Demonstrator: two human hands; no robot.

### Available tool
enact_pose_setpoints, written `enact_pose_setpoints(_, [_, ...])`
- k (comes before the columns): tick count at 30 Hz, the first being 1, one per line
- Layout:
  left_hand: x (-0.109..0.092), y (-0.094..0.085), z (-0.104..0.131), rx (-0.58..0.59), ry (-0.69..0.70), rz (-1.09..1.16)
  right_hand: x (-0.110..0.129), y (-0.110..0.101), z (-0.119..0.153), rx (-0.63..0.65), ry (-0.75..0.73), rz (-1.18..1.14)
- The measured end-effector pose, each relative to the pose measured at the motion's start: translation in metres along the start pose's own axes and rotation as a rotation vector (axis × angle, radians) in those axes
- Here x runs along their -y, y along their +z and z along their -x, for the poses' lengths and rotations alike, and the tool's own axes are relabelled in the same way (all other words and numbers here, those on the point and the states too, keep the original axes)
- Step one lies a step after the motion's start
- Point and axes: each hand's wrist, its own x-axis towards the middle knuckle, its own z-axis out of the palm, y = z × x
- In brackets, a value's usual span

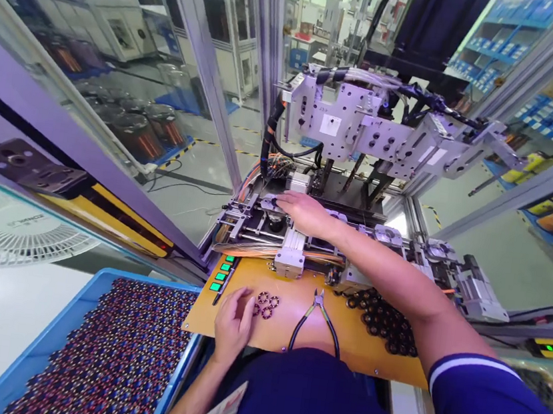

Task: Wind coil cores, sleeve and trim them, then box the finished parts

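Observation:
My right hand [306, 215] reaches across to the left end of the machine. Its fingertips are close together at a small metal fixture [269, 202]; a dark bit shows at the tips, too small to make out. On the yellow board [270, 337], my left hand [233, 322] rests with its fingers bent and its thumb apart from them, nothing visible in it. Just right of that hand lie several small dark ring-shaped parts [267, 312] with copper-coloured marks. A pair of cutting pliers [318, 299] lies further right, jaws pointing away from me and handles spread.
Dark rings [388, 325] are heaped at the board's right. A blue tray [51, 320] full of ring parts stands at left. Green-lit buttons [220, 277] line the board's left edge. A metal tooling plate [337, 124] hangs above my right arm. Frame posts [199, 50] flank the machine.

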Motion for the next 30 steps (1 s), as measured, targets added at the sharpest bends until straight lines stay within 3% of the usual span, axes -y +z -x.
enact_pose_setpoints(3, [0.003,-0.001,0.002,0.018,-0.037,0.020,0.023,-0.019,0.048,-0.167,0.023,-0.042])
enact_pose_setpoints(7, [-0.001,-0.010,0.006,0.014,-0.105,0.069,0.055,-0.030,0.161,-0.531,0.073,-0.092])
enact_pose_setpoints(9, [-0.009,-0.017,0.005,0.011,-0.126,0.097,0.065,-0.017,0.221,-0.586,0.271,-0.071])
enact_pose_setpoints(12, [-0.026,-0.026,0.001,0.064,-0.130,0.145,0.070,0.023,0.294,-0.530,0.529,-0.032])
enact_pose_setpoints(15, [-0.046,-0.029,-0.006,0.274,-0.096,0.185,0.074,0.069,0.336,-0.452,0.649,-0.013])
enact_pose_setpoints(18, [-0.066,-0.024,-0.013,0.510,-0.033,0.200,0.080,0.101,0.352,-0.403,0.728,-0.025])
enact_pose_setpoints(22, [-0.094,-0.011,-0.021,0.607,0.063,0.213,0.083,0.116,0.353,-0.394,0.787,-0.076])
enact_pose_setpoints(26, [-0.129,0.001,-0.025,0.725,0.133,0.260,0.094,0.099,0.340,-0.473,0.755,-0.163])
enact_pose_setpoints(30, [-0.161,0.009,-0.020,1.059,0.027,0.459,0.122,0.059,0.305,-0.613,0.634,-0.319])
